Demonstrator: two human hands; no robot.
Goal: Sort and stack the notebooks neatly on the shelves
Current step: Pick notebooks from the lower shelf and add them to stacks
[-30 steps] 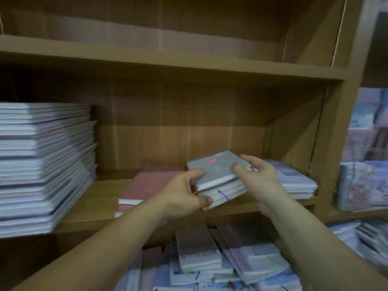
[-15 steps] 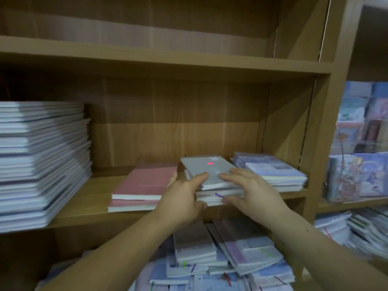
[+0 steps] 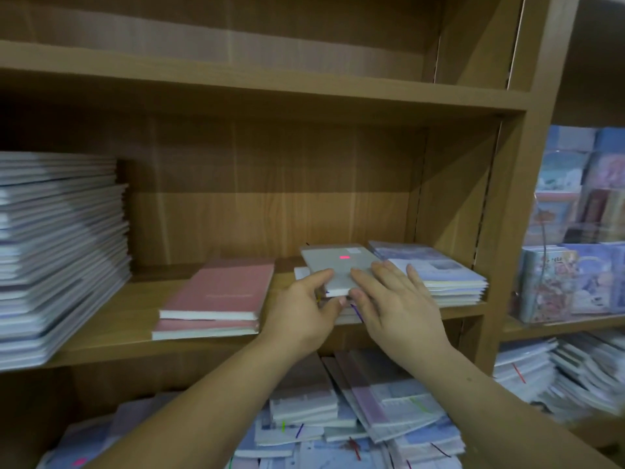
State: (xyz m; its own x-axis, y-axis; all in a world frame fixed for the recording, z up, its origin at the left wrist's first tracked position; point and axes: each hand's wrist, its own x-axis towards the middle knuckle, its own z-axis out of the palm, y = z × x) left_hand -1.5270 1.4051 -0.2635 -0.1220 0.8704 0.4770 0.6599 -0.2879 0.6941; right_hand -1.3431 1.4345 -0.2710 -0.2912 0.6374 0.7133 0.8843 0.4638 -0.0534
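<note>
A small stack of notebooks topped by a grey notebook with a pink mark lies flat on the middle shelf, between the pink notebooks and a blue stack. My left hand pinches the grey stack's front left corner, thumb on top and a finger at the front edge. My right hand rests on the stack's right side with straight fingers spread over the cover and thumb against the front edge.
A tall stack of white and blue notebooks fills the shelf's left end. The lower shelf holds a loose jumble of notebooks. The shelf unit's upright stands at the right, with more stationery beyond it.
The grey stack, held tilted in the air between both hands a second ago, now lies flat on the shelf. My right hand has shifted from its side onto its top.
</note>
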